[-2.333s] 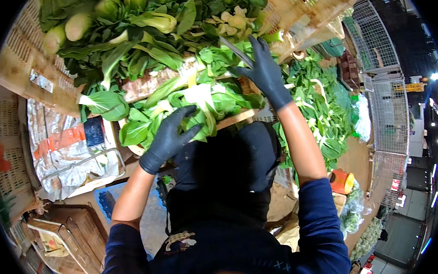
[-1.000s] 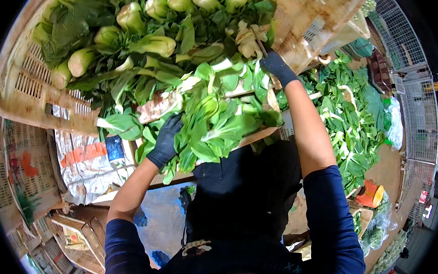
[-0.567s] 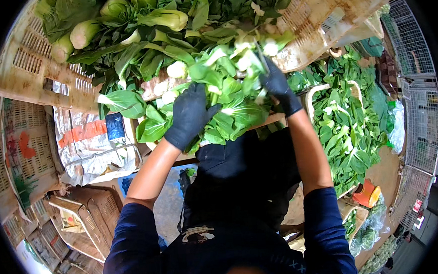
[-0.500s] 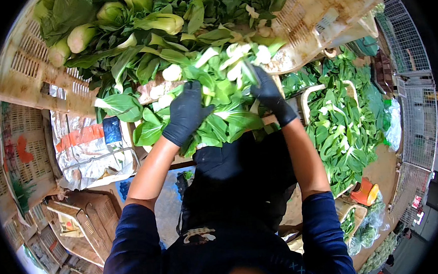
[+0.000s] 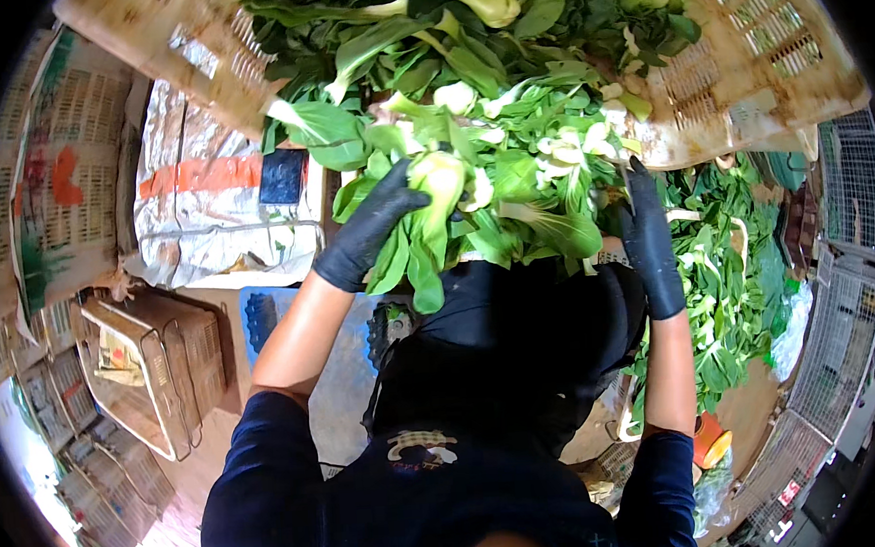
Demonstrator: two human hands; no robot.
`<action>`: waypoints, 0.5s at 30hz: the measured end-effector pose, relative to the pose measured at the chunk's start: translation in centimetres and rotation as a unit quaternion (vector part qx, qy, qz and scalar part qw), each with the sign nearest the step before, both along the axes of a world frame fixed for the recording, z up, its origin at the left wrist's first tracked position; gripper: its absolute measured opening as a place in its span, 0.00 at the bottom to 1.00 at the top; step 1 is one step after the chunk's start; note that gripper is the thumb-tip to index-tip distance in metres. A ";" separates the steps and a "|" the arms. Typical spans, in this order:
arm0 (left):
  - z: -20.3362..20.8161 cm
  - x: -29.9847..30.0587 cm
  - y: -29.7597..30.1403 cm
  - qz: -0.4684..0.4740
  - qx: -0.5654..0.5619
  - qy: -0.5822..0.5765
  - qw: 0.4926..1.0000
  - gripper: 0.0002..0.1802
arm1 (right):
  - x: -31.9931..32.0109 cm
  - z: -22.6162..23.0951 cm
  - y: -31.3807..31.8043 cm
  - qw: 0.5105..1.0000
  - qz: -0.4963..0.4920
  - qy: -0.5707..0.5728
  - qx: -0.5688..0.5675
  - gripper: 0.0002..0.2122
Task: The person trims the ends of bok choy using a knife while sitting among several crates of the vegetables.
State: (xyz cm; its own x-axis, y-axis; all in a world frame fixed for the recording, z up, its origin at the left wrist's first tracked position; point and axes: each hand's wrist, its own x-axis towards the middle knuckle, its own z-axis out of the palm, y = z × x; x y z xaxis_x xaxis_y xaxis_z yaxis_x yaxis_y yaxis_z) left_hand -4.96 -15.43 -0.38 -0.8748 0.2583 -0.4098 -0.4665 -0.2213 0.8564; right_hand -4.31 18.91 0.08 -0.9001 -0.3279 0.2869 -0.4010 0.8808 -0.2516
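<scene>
Grips a leafy green head [image 5: 439,185], pale at its bulbous stem, in the black-gloved left hand [image 5: 380,227], fingers curled round its side, at the left end of a pile of loose greens [image 5: 542,182]; lets its leaves hang toward the lap. Holds the right hand [image 5: 646,236], gloved alike, at the right end of that pile; cannot tell whether open or closed on something.

Bears a pale label-like patch [image 5: 753,106] on the stained crate [image 5: 693,107] just beyond, too small to read; shows small lettering, hard to make out, beneath a chequered print [image 5: 423,443] on the dark shirt [image 5: 452,513].

Blocks the far side with that same crate, laden with more greens. Spreads another heap of greens [image 5: 715,302] at right, near wire mesh panels [image 5: 836,319]. Lays a silvery sheet [image 5: 218,207] with an orange band at left, above a brown crate [image 5: 197,348].

Cuts off the laden crate at the upper edge; hides the right palm, turned inward; sinks the lap in deep shadow.
</scene>
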 end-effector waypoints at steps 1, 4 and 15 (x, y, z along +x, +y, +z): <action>0.0 -0.1 -0.2 -0.033 0.014 -0.002 0.999 0.33 | 0.0 1.2 -0.8 0.994 -0.018 -0.099 -0.040 0.19; -0.2 0.2 0.7 -0.065 -0.016 0.118 0.991 0.34 | 0.5 3.9 -5.8 0.985 -0.005 -0.174 -0.004 0.10; 2.2 1.4 0.5 -0.077 -0.108 0.227 0.965 0.32 | 1.0 4.8 -13.2 0.984 0.063 -0.167 -0.015 0.10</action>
State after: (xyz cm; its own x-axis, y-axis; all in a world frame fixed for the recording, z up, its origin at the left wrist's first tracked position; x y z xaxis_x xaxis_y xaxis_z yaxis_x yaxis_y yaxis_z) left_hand -3.61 -14.97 1.78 -0.9345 0.3520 -0.0523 -0.0458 0.0267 0.9986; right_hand -3.36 5.72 4.89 -0.8984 -0.4391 -0.0063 -0.3976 0.8192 -0.4133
